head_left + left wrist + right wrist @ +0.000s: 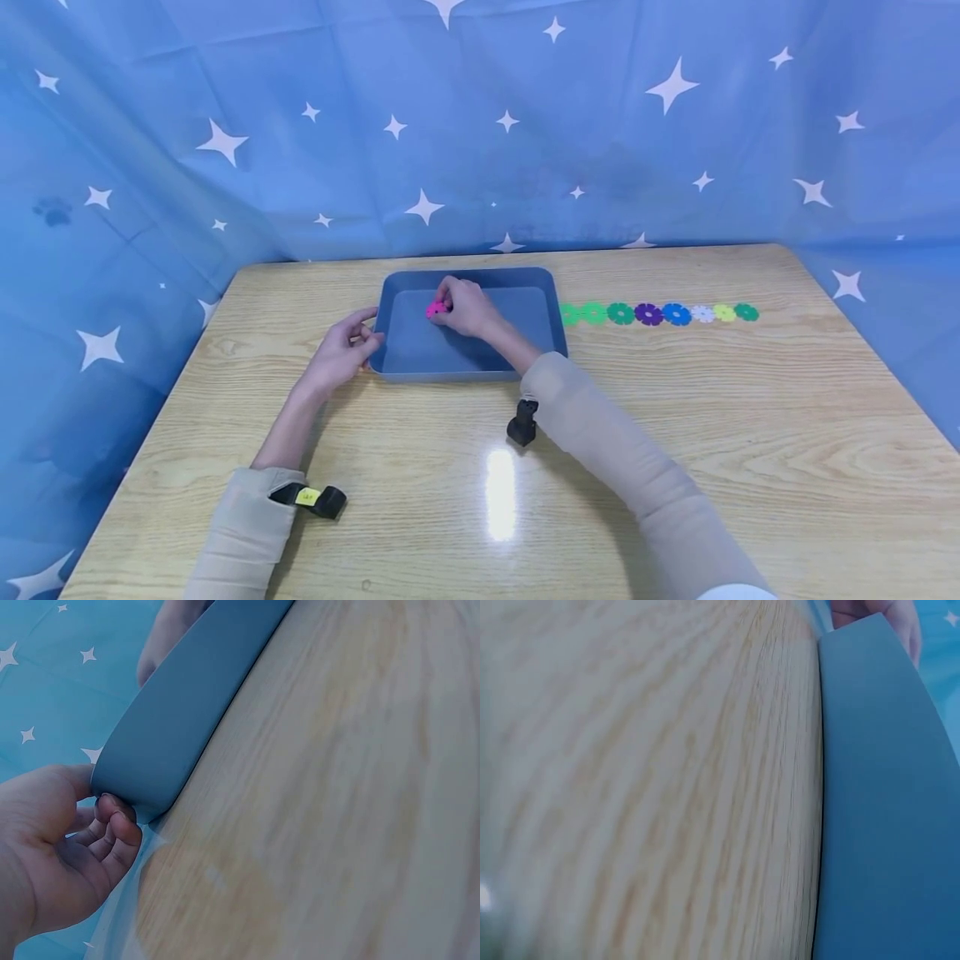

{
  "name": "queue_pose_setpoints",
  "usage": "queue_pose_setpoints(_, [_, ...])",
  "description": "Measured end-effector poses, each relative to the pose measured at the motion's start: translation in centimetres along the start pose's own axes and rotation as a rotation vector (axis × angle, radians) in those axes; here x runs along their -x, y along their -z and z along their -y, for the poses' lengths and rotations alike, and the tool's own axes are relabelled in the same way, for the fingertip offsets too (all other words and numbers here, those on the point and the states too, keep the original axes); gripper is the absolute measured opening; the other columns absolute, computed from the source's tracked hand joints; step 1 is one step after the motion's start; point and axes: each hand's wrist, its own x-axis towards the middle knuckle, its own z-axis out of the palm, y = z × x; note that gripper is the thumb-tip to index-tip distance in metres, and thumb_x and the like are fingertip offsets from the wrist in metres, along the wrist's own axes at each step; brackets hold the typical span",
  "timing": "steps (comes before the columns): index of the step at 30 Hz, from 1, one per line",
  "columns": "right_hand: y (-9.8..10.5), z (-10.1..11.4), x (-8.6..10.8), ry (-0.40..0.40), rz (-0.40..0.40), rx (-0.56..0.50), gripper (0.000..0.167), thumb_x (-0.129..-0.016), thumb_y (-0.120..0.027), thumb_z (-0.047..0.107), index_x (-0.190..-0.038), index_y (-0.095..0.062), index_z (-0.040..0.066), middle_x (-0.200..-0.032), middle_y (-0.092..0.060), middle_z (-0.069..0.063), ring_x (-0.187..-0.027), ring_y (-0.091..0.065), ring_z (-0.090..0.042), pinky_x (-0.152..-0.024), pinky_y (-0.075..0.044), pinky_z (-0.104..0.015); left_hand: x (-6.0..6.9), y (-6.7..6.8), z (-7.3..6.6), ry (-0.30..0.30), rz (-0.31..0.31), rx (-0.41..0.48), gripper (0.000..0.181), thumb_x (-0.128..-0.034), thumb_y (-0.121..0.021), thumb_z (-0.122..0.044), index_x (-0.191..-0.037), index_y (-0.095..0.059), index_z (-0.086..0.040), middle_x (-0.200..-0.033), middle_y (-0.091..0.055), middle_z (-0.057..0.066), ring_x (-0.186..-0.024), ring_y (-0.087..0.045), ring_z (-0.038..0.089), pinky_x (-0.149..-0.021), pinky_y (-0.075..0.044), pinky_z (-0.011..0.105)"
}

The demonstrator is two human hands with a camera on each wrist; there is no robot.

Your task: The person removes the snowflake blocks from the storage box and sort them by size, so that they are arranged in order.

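Note:
A blue-grey rectangular tray (517, 310) stands on the wooden table. At its left end my left hand (341, 353) holds the rim, thumb on top. The left wrist view shows the left hand (67, 840) at the tray's corner (161, 750) with its fingers curled. Inside the tray, left of its middle, my right hand (468, 308) pinches a small bright pink plastic piece (434, 310), partly hidden by the fingers. From the right wrist, only the tray's outer wall (885, 795) and part of the left hand (889, 615) are visible.
Right of the tray lies a straight row of flower-shaped plastic discs, among them a dark green disc (621, 313), a purple disc (648, 314) and a blue disc (677, 314). Behind the wooden table (420, 492) hangs a blue curtain (465, 100) with white stars.

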Motion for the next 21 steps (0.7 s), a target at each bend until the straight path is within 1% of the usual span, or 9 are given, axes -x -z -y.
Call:
queue_pose_setpoints(3, [0.0,-0.2,0.1,0.000,0.001,-0.061,0.027,-0.092,-0.076,0.015,-0.111,-0.060,0.004,-0.100,-0.065,-0.010,-0.093,-0.061,-0.023,-0.084,-0.051,-0.035,0.1,0.0,0.0,-0.001,-0.003,-0.003,0.056,-0.1033,-0.054,-0.005,-0.155,-0.034,0.001,-0.094,-0.055,0.014,-0.066,-0.054,0.014,-0.053,-0.042,0.023])
queue_pose_setpoints(6, [0.1,-0.5,0.1,0.002,0.000,-0.125,0.019,-0.095,-0.071,0.009,-0.110,-0.061,0.003,-0.098,-0.067,-0.010,-0.091,-0.063,-0.022,-0.082,-0.052,-0.034,0.1,0.0,0.1,-0.003,-0.006,-0.005,0.056,-0.1028,-0.054,-0.004,-0.155,-0.034,0.002,-0.094,-0.056,0.014,-0.066,-0.055,0.014,-0.053,-0.042,0.023])
queue_pose_setpoints(10, [0.6,-1.0,0.3,0.012,-0.009,-0.203,0.012,-0.098,-0.065,0.003,-0.110,-0.064,0.001,-0.096,-0.069,-0.011,-0.086,-0.067,-0.022,-0.078,-0.055,-0.031,0.0,0.0,0.1,-0.002,-0.007,-0.005,0.056,-0.1029,-0.053,-0.004,-0.155,-0.034,0.001,-0.093,-0.055,0.012,-0.077,-0.061,0.017,-0.053,-0.043,0.022])
queue_pose_setpoints(12, [1.0,-1.3,0.4,0.010,-0.013,-0.225,0.012,-0.099,-0.064,0.004,-0.110,-0.065,0.001,-0.096,-0.070,-0.011,-0.083,-0.068,-0.021,-0.074,-0.056,-0.031,0.0,0.0,0.2,-0.001,-0.008,-0.002,0.056,-0.1029,-0.054,-0.004,-0.155,-0.034,0.001,-0.093,-0.055,0.012,-0.082,-0.063,0.020,-0.054,-0.043,0.022])
queue_pose_setpoints(15, [1.8,-1.6,0.7,0.008,-0.014,-0.250,0.013,-0.099,-0.064,0.006,-0.111,-0.067,0.001,-0.095,-0.070,-0.012,-0.080,-0.069,-0.021,-0.071,-0.056,-0.030,0.0,0.0,0.2,-0.011,-0.006,-0.008,0.056,-0.1028,-0.053,-0.004,-0.155,-0.033,0.002,-0.093,-0.055,0.012,-0.090,-0.064,0.020,-0.054,-0.044,0.022])
queue_pose_setpoints(16, [2.1,-1.7,0.8,0.009,-0.013,-0.256,0.013,-0.099,-0.064,0.007,-0.110,-0.067,0.001,-0.094,-0.070,-0.011,-0.080,-0.069,-0.021,-0.070,-0.056,-0.030,0.0,0.1,0.2,-0.012,-0.005,-0.006,0.056,-0.1028,-0.053,-0.004,-0.155,-0.033,0.002,-0.093,-0.055,0.011,-0.090,-0.064,0.021,-0.054,-0.044,0.023])
queue_pose_setpoints(19, [2.9,-2.2,1.1,0.011,-0.014,-0.279,0.014,-0.099,-0.066,0.009,-0.109,-0.068,0.000,-0.093,-0.071,-0.012,-0.081,-0.069,-0.023,-0.072,-0.057,-0.031,0.0,0.1,0.3,-0.019,-0.004,-0.007,0.057,-0.1029,-0.053,-0.004,-0.155,-0.032,0.003,-0.093,-0.055,0.011,-0.093,-0.064,0.021,-0.055,-0.045,0.023])
queue_pose_setpoints(21, [3.6,-2.6,1.4,0.009,-0.016,-0.289,0.014,-0.099,-0.066,0.011,-0.108,-0.068,0.000,-0.093,-0.071,-0.012,-0.083,-0.070,-0.025,-0.073,-0.057,-0.033,0.0,0.1,0.4,-0.021,-0.003,-0.004,0.057,-0.1033,-0.054,-0.005,-0.155,-0.032,0.003,-0.093,-0.055,0.011,-0.094,-0.064,0.025,-0.055,-0.045,0.023])
